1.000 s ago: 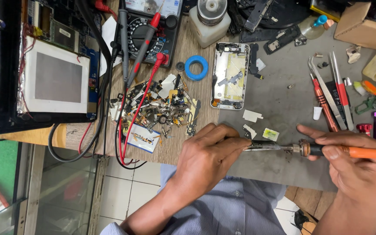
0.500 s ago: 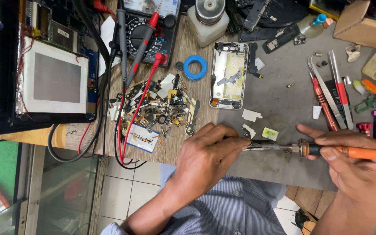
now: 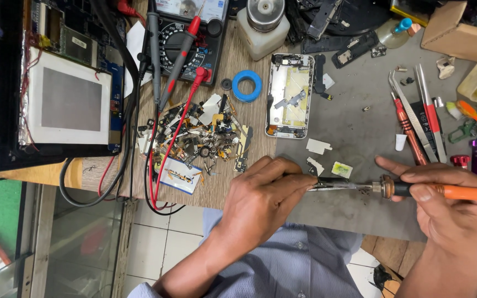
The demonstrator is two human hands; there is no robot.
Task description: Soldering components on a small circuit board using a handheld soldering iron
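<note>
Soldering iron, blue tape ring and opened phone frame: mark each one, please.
soldering iron (image 3: 459, 192), head view, on its orange handle.
blue tape ring (image 3: 237, 85), head view, on its left rim.
opened phone frame (image 3: 289, 113), head view, on its inner plate.

The left hand (image 3: 263, 201) is in the lower middle of the frame, fingers curled together and pinching. The right hand (image 3: 451, 207) is at the lower right, closed in a grip, thumb on top.

Brown cardboard box (image 3: 452, 32) far above right hand (image 3: 454, 207); grey square screen (image 3: 70, 99) in white frame far left of left hand (image 3: 260, 201); multimeter dial display (image 3: 186, 8) up-left.
</note>
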